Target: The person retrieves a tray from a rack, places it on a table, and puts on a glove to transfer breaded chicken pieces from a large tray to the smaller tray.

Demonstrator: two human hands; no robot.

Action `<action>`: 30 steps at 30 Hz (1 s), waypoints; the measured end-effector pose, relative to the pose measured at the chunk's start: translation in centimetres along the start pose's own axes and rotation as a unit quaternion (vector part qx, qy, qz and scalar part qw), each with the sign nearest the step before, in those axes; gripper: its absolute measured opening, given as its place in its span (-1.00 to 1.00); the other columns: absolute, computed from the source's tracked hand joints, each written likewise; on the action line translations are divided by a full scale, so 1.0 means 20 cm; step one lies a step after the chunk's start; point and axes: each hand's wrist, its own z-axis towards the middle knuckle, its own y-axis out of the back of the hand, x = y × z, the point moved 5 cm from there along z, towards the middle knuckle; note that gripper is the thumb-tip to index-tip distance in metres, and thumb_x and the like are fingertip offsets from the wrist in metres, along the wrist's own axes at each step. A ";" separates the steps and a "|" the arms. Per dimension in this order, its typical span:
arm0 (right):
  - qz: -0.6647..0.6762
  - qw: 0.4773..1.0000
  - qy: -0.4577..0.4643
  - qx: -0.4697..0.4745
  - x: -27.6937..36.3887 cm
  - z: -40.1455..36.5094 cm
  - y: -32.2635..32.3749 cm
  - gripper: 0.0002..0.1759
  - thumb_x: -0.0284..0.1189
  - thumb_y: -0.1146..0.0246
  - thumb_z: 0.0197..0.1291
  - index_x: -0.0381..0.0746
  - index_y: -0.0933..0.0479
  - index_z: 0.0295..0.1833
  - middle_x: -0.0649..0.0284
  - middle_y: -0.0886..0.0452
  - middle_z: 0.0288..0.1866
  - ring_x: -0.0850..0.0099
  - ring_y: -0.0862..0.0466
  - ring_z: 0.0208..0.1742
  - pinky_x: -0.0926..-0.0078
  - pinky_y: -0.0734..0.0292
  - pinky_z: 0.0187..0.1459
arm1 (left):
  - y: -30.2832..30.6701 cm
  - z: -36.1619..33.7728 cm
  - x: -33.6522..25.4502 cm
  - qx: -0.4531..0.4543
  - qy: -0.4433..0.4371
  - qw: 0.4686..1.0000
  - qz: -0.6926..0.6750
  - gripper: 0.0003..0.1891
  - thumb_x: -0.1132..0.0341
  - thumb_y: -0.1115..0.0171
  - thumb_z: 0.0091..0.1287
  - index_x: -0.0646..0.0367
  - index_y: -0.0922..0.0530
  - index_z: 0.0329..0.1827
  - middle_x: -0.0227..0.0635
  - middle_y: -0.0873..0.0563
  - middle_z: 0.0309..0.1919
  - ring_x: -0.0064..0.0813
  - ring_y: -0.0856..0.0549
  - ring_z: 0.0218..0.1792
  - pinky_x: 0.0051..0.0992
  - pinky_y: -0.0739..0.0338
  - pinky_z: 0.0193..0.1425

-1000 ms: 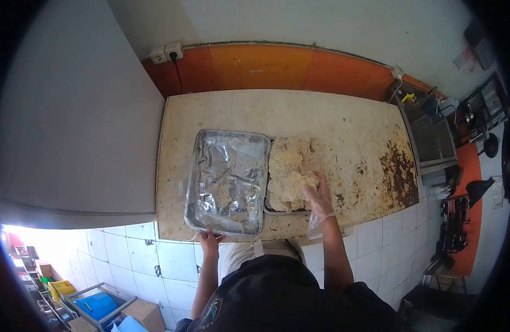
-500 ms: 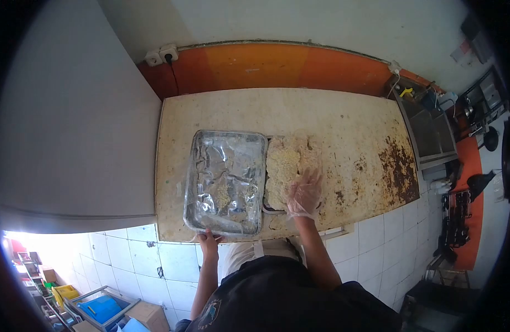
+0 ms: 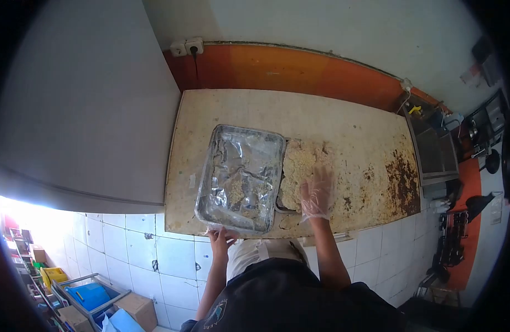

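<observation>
My right hand (image 3: 318, 192), in a clear plastic glove, lies with fingers spread on pale yellow crumbs (image 3: 297, 166). These crumbs fill a shallow tray, whose dark edge (image 3: 280, 191) shows at its left. Just left of it is a larger metal tray (image 3: 211, 166) lined with shiny clear plastic, with a small clump of crumbs (image 3: 236, 192) inside. At that tray's front edge, my left hand (image 3: 220, 237) has its thumb at the rim and its other fingers partly hidden below.
Both trays rest on a worn pale table (image 3: 343, 133) with brown stains at its right end. A grey cabinet (image 3: 83, 110) borders the left. A metal sink (image 3: 426, 141) stands to the right. Boxes (image 3: 137, 307) and a crate (image 3: 91, 299) are on the floor at lower left.
The camera view has turned, so the table and trays appear farther right. My right hand has shifted slightly left over the crumbs. My left hand stays at the metal tray's front edge.
</observation>
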 end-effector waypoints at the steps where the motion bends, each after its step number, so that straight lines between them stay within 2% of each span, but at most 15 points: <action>1: 0.162 0.987 0.019 -0.002 0.04 0.01 0.02 -0.39 -0.13 -0.06 0.25 -0.32 -0.26 0.28 -0.10 -0.23 0.32 0.06 -0.22 0.35 0.09 -0.17 0.30 | 0.02 -0.05 -0.01 -0.009 -0.012 0.997 0.077 -0.66 0.33 -0.09 0.31 0.18 -0.17 0.02 -0.14 -0.46 -0.17 -0.41 -0.62 -0.37 -0.46 -0.64 -0.31; 2: 0.160 0.987 0.019 -0.005 0.08 0.02 0.01 -0.39 -0.13 -0.06 0.25 -0.32 -0.26 0.28 -0.10 -0.23 0.32 0.06 -0.22 0.35 0.09 -0.17 0.30 | 0.03 -0.10 -0.03 -0.017 -0.025 0.988 0.154 -0.63 0.37 -0.13 0.27 0.18 -0.17 0.03 -0.16 -0.45 -0.20 -0.42 -0.62 -0.38 -0.49 -0.62 -0.34; 3: 0.369 0.927 0.001 0.059 0.13 0.03 -0.05 -0.46 -0.14 -0.11 0.24 -0.31 -0.34 0.18 -0.04 -0.35 0.19 0.14 -0.37 0.20 0.17 -0.26 0.23 | 0.01 -0.17 -0.10 -0.004 -0.128 0.965 0.227 -0.56 0.40 -0.21 0.20 0.18 -0.17 0.04 -0.23 -0.43 -0.26 -0.46 -0.59 -0.38 -0.55 -0.56 -0.39; 4: 0.560 0.820 -0.017 0.121 0.21 0.03 -0.11 -0.53 -0.15 -0.15 0.22 -0.30 -0.42 0.07 0.03 -0.48 0.07 0.22 -0.52 0.04 0.24 -0.35 0.16 | -0.01 -0.20 -0.13 0.000 -0.131 0.965 0.228 -0.56 0.40 -0.21 0.20 0.18 -0.17 0.04 -0.23 -0.43 -0.26 -0.46 -0.59 -0.38 -0.55 -0.56 -0.39; 5: 0.658 0.722 -0.117 0.178 0.31 0.02 -0.16 -0.52 -0.13 -0.14 0.23 -0.28 -0.40 0.08 0.05 -0.50 0.04 0.24 -0.54 0.00 0.27 -0.38 0.12 | -0.09 -0.26 -0.20 0.054 -0.221 0.945 0.233 -0.56 0.42 -0.21 0.19 0.18 -0.18 0.04 -0.24 -0.43 -0.28 -0.46 -0.58 -0.38 -0.54 -0.52 -0.41; 6: 0.736 0.600 -0.214 0.230 0.43 -0.02 -0.22 -0.52 -0.10 -0.12 0.25 -0.27 -0.39 0.09 0.07 -0.53 0.00 0.25 -0.56 -0.04 0.31 -0.41 0.08 | -0.16 -0.36 -0.27 0.108 -0.307 0.916 0.236 -0.57 0.43 -0.21 0.18 0.19 -0.19 0.03 -0.26 -0.42 -0.31 -0.46 -0.57 -0.38 -0.52 -0.49 -0.43; 7: 0.777 0.520 -0.259 0.241 0.54 -0.05 -0.28 -0.44 -0.04 -0.11 0.24 -0.25 -0.34 0.14 0.06 -0.51 0.03 0.24 -0.55 -0.02 0.29 -0.41 0.07 | -0.26 -0.45 -0.35 0.113 -0.305 0.915 0.239 -0.57 0.43 -0.21 0.18 0.19 -0.19 0.03 -0.26 -0.42 -0.31 -0.46 -0.57 -0.38 -0.52 -0.49 -0.43; 8: 0.812 0.435 -0.300 0.248 0.63 -0.08 -0.34 -0.37 0.02 -0.10 0.22 -0.24 -0.29 0.20 0.05 -0.49 0.05 0.23 -0.54 0.00 0.28 -0.41 0.07 | -0.44 -0.59 -0.49 0.129 -0.399 0.858 0.295 -0.59 0.43 -0.22 0.17 0.20 -0.23 0.00 -0.24 -0.44 -0.32 -0.43 -0.57 -0.39 -0.48 -0.48 -0.43; 9: 0.814 0.436 -0.299 0.241 0.69 -0.09 -0.39 -0.37 0.02 -0.10 0.22 -0.24 -0.29 0.20 0.05 -0.49 0.05 0.23 -0.54 0.00 0.28 -0.41 0.07 | -0.57 -0.66 -0.59 0.144 -0.491 0.788 0.343 -0.62 0.44 -0.23 0.15 0.21 -0.27 -0.02 -0.22 -0.47 -0.34 -0.41 -0.57 -0.40 -0.44 -0.48 -0.42; 12: 0.823 0.369 -0.330 0.279 0.79 -0.14 -0.43 -0.24 0.12 -0.06 0.19 -0.21 -0.17 0.30 0.02 -0.43 0.12 0.20 -0.53 0.03 0.23 -0.41 0.09 | -0.71 -0.56 -0.67 0.120 -0.520 0.722 0.440 -0.72 0.42 -0.27 0.12 0.21 -0.38 -0.15 -0.21 -0.51 -0.43 -0.34 -0.55 -0.48 -0.39 -0.46 -0.43; 16: 0.830 0.348 -0.252 0.354 0.81 -0.22 -0.29 -0.21 0.13 -0.01 0.22 -0.18 -0.10 0.37 0.05 -0.39 0.20 0.15 -0.49 0.14 0.22 -0.40 0.13 | -0.72 -0.50 -0.83 0.055 -0.534 0.724 0.433 -0.80 0.36 -0.27 0.13 0.18 -0.47 -0.25 -0.27 -0.56 -0.54 -0.29 -0.57 -0.54 -0.38 -0.47 -0.44; 19: 0.806 0.421 -0.148 0.388 0.74 -0.31 -0.35 -0.24 0.11 0.04 0.25 -0.18 -0.10 0.39 0.02 -0.38 0.25 0.13 -0.46 0.19 0.18 -0.38 0.20 | -0.80 -0.61 -0.77 0.097 -0.561 0.676 0.469 -0.85 0.32 -0.24 0.15 0.14 -0.49 -0.28 -0.35 -0.57 -0.64 -0.30 -0.60 -0.57 -0.35 -0.49 -0.46; 23: 0.804 0.416 -0.150 0.397 0.61 -0.36 -0.22 -0.24 0.15 0.05 0.24 -0.12 -0.13 0.39 0.10 -0.41 0.23 0.23 -0.48 0.13 0.32 -0.39 0.11 | -0.91 -0.73 -0.64 0.172 -0.553 0.618 0.532 -0.85 0.27 -0.17 0.21 0.11 -0.47 -0.24 -0.24 -0.60 -0.65 -0.20 -0.64 -0.62 -0.27 -0.50 -0.57; 25: 0.825 0.336 -0.237 0.387 0.52 -0.37 -0.20 -0.16 0.24 0.15 0.22 -0.09 0.00 0.44 0.06 -0.22 0.37 0.08 -0.28 0.31 0.08 -0.22 0.26 | -0.94 -0.84 -0.49 0.192 -0.550 0.614 0.534 -0.85 0.26 -0.17 0.21 0.11 -0.46 -0.25 -0.21 -0.60 -0.65 -0.18 -0.63 -0.62 -0.24 -0.50 -0.56; 30: 0.861 0.324 -0.164 0.357 0.26 -0.42 0.05 -0.04 0.41 0.28 0.08 0.10 0.16 0.49 0.13 0.15 0.51 0.00 0.10 0.45 -0.16 0.19 0.34 | -1.02 -1.13 -0.06 0.250 -0.520 0.616 0.537 -0.87 0.28 -0.16 0.25 0.12 -0.44 -0.30 -0.17 -0.57 -0.67 -0.12 -0.62 -0.62 -0.21 -0.52 -0.55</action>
